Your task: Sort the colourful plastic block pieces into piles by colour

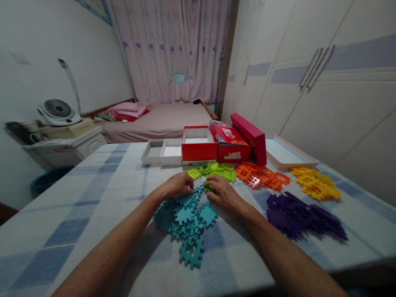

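Between my forearms lies a heap of teal interlocking plastic tiles (185,216), square with notched edges. My left hand (179,185) is at the heap's far edge, its fingers bent down and together by a raised teal tile; what they hold, if anything, is hidden. Opposite it, my right hand (224,193) curls its fingers and thumb around a lime green interlocking tile (210,188), partly covered by the fingers. Just beyond both hands spreads a pile of lime green tiles (218,170).
Orange tiles (261,176), yellow tiles (317,183) and purple tiles (300,216) lie in piles to the right. Behind stand a white divided tray (161,161), an open red box (199,152), a printed red box (232,152), a leaning pink-red lid (252,138) and a shallow tray (301,165).
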The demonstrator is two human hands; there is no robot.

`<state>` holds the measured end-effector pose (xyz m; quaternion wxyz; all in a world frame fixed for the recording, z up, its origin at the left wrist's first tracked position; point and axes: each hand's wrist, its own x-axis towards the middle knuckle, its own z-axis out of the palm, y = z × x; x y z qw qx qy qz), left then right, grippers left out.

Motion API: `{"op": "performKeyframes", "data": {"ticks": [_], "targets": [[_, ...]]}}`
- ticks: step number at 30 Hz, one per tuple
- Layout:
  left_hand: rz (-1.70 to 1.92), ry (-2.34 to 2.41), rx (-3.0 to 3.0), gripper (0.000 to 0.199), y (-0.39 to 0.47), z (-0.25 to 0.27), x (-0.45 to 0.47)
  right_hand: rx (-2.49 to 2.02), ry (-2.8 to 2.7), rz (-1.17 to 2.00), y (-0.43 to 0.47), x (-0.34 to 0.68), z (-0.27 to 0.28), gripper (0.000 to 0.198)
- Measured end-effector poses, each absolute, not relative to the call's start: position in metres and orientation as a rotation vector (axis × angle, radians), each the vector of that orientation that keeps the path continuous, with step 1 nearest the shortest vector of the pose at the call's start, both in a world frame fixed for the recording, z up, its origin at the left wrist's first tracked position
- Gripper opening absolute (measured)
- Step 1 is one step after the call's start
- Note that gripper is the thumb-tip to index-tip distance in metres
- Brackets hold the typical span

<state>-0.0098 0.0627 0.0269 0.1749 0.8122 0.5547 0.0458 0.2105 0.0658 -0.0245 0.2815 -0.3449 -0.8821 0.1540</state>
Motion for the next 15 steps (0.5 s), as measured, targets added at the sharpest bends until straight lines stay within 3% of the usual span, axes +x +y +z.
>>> {"op": "performKeyframes", "data": {"ticks": [3, 9, 15], "targets": [[0.222, 1.595, 2.252, 0.016, 0.061, 0.028, -0.014, -0.913, -2.340, 0.427, 0.066, 0.210, -0.026, 0.026], [0.477, 1.957, 2.093, 0.033, 0.074, 0.013, -0.019, -0.857, -2.192, 0.421, 0.070, 0.208, -0.024, 0.023], [0.591, 1.775, 2.057, 0.043, 0.098, 0.004, -0.007, -0.971, -1.972, 0.262, 0.086, 0.203, -0.023, 0.032]]}}
